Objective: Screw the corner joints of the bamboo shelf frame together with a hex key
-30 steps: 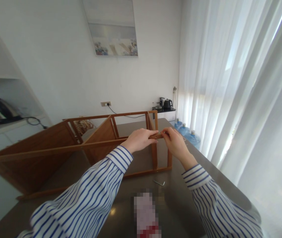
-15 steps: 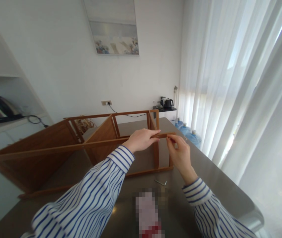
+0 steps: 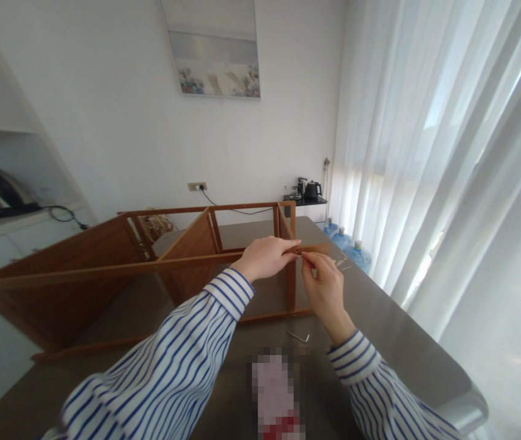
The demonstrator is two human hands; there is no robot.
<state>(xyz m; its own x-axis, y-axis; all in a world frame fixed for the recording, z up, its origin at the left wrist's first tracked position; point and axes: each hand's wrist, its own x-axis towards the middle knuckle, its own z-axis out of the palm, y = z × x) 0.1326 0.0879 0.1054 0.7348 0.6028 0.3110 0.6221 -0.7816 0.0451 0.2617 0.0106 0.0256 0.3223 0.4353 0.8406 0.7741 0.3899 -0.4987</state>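
Note:
A brown wooden shelf unit (image 3: 189,241) lies on its side across the table, with its panels standing upright between long rails. My left hand (image 3: 262,260) is closed around the near upper rail towards its right end, thumb and fingers on either side of the wood. Just right of those fingertips, my right hand (image 3: 325,287) pinches at the rail's front face. Whatever sits between its fingertips is too small to make out. Below the hands, an L-shaped hex key (image 3: 299,337) lies on the table.
The dark table (image 3: 379,342) has a rounded right corner. Several small loose pieces (image 3: 343,263) lie on it behind my right hand. Blue water bottles (image 3: 357,256) stand beyond its right edge by the white curtains (image 3: 393,153). A kettle (image 3: 1,192) sits in the left alcove.
My right hand has moved left along the rail, so its fingertips are now close to my left hand's. The left hand keeps its hold on the rail.

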